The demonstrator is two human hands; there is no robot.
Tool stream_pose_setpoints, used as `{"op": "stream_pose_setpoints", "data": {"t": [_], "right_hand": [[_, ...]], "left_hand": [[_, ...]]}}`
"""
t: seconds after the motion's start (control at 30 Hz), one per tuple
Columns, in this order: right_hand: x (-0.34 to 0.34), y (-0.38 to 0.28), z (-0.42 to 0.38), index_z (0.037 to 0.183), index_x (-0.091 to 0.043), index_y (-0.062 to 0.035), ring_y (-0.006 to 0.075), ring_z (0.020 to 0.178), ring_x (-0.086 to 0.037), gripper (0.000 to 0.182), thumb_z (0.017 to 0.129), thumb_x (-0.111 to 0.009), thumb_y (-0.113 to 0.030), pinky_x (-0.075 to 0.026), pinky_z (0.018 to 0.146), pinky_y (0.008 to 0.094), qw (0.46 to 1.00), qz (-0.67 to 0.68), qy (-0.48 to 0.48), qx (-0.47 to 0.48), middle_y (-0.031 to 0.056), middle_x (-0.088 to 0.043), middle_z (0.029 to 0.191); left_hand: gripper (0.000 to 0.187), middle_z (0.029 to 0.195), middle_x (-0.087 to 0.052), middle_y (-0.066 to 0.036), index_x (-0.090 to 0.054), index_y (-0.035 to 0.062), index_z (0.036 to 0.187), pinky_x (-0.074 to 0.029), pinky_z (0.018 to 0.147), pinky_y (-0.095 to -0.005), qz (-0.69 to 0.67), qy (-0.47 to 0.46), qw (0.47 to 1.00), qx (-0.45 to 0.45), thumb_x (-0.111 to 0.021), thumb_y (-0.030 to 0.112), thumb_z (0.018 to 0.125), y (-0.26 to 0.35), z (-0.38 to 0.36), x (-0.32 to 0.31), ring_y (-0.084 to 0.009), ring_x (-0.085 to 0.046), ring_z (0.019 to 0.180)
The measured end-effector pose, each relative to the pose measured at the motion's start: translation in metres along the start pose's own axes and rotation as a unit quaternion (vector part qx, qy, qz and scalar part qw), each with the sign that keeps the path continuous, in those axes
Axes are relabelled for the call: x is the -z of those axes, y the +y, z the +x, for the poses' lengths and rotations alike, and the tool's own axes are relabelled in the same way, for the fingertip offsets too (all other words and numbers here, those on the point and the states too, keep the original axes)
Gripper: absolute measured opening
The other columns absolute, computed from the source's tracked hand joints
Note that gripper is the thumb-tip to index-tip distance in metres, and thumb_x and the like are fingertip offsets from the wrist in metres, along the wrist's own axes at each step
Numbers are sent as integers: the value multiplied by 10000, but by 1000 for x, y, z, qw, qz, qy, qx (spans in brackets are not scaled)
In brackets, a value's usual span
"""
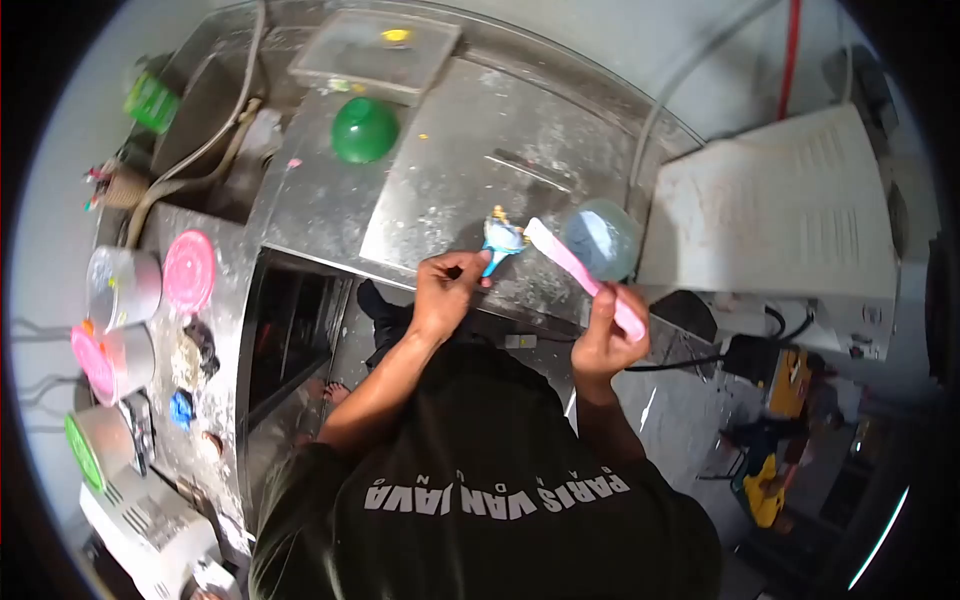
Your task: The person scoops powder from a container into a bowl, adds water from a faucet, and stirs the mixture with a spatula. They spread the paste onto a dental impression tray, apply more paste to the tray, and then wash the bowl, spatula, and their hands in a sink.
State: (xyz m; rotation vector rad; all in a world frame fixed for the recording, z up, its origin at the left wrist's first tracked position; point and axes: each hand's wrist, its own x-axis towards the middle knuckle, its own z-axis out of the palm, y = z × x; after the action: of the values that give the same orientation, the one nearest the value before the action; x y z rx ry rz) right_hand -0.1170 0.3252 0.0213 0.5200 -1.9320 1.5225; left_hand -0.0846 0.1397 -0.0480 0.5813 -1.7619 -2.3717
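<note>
My left hand (450,292) is closed, thumb and fingers pinching the narrow end of a small blue tool (495,250). Its wider head points away from me and carries pale and yellowish smears. In my right hand (610,335), the fingers wrap round the thick end of a long pink tool (565,260). The pink tool slants up and left, and its white tip sits right beside the smeared head of the blue one. Both tools are held over the near part of the metal worktop (430,210). A clear round bowl (603,240) stands just behind the pink tool.
A green bowl (365,130) and a translucent lid (375,55) with a yellow bit lie farther back. At left are a sink with a hose (245,95), a pink lid (189,272) and several plastic tubs. A white metal housing (770,210) stands at right.
</note>
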Motion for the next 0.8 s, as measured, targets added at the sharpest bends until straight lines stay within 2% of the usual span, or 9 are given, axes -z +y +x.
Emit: {"op": "stream_pose_setpoints", "data": {"t": [0.13, 0.17, 0.23, 0.37, 0.43, 0.53, 0.63, 0.73, 0.8], "right_hand": [[22, 19, 17, 932, -646, -24, 26, 621, -413, 62, 960, -634, -78, -305, 534, 209, 924, 187, 196, -271, -22, -547, 755], [30, 28, 21, 917, -651, -23, 12, 597, -386, 69, 943, -665, -86, -282, 521, 195, 927, 167, 197, -274, -42, -539, 728], [46, 53, 20, 912, -661, -9, 25, 623, -447, 76, 917, -700, -74, -351, 553, 196, 930, 100, 194, -296, -31, -581, 739], [51, 86, 15, 915, -692, 11, 106, 744, -600, 107, 857, -753, -55, -482, 707, 257, 972, -52, 97, -207, 40, -682, 839], [50, 91, 19, 896, -697, -1, 171, 734, -629, 120, 824, -771, -61, -493, 702, 286, 978, -207, 7, -37, 71, -686, 812], [44, 82, 20, 898, -707, -7, 159, 751, -630, 116, 824, -776, -63, -491, 700, 271, 963, -255, -72, -45, 75, -680, 804], [39, 96, 11, 876, -705, -3, 118, 746, -611, 111, 836, -776, -78, -477, 676, 266, 976, -198, -40, -77, 39, -681, 799], [41, 102, 6, 853, -705, -5, 83, 731, -585, 108, 836, -782, -78, -466, 669, 257, 962, -81, -2, -262, 4, -666, 779], [43, 106, 9, 847, -703, -4, 69, 712, -570, 105, 835, -783, -71, -467, 661, 250, 957, -17, 25, -288, -9, -654, 775]], "left_hand": [[247, 683, -640, 19, -725, 7, 789, -355, 595, -224, -1, 8, 1000, 17, -704, 209, 930, -1, -3, -1, -34, -481, 630], [236, 683, -640, 20, -729, 9, 800, -350, 594, -217, -8, 5, 1000, 12, -704, 204, 929, -2, -4, -1, -32, -479, 630], [229, 693, -644, -8, -730, 18, 816, -356, 621, -217, 15, -3, 1000, 23, -714, 221, 920, -2, -6, 3, -54, -516, 651], [229, 693, -649, 5, -731, 4, 827, -363, 603, -214, -2, -2, 1000, 30, -713, 210, 926, -10, -7, 4, -41, -502, 632], [233, 696, -651, -1, -730, 2, 832, -372, 609, -213, -5, -3, 1000, 24, -716, 215, 925, -10, -7, 2, -48, -520, 635], [233, 702, -658, -9, -730, 0, 838, -388, 625, -216, -7, -3, 1000, 27, -714, 216, 926, -15, -7, 3, -59, -545, 647], [233, 702, -660, -11, -731, -2, 842, -391, 630, -220, -7, -2, 1000, 30, -716, 216, 924, -17, -6, 3, -60, -545, 652], [233, 701, -661, -11, -732, -3, 847, -390, 630, -220, 1, -3, 1000, 30, -717, 217, 923, -16, -6, 2, -58, -541, 656], [230, 701, -661, -5, -735, -2, 855, -380, 622, -220, 17, -6, 999, 44, -718, 217, 923, -10, -6, 1, -53, -525, 652]]}}
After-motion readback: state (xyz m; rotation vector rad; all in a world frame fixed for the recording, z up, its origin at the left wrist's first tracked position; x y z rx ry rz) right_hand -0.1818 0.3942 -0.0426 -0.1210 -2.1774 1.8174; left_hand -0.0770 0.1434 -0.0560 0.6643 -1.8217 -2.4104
